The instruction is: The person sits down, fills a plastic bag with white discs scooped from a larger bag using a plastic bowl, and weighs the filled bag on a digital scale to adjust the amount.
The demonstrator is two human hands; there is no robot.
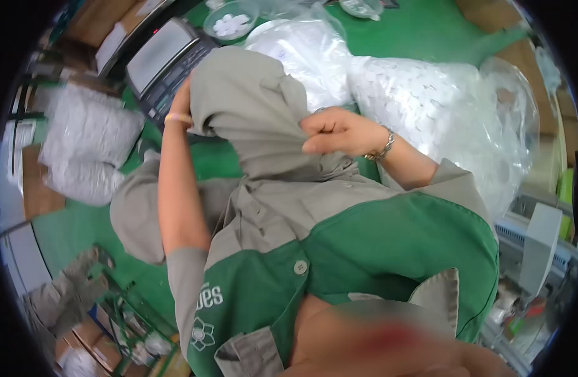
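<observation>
My raised knee fills the middle, in grey-beige work trousers (251, 94). My right hand (339, 132), a metal bracelet on its wrist, is closed at the thigh and pinches a fold of the trouser cloth. Along the other side of the knee lies my left hand (184, 103), with a pale band on the wrist; its fingers are mostly hidden behind the cloth. Just beyond it stands a counting scale (162, 56) with a flat pan and a keypad. A clear plastic bag (301, 50) of white material lies past the knee.
A large clear bag of small white parts (414, 94) lies to the right. A round tub of white pieces (231, 25) stands behind the scale. Another full bag (88, 138) sits at left on the green floor (69, 232). Grey machinery (540, 245) stands at far right.
</observation>
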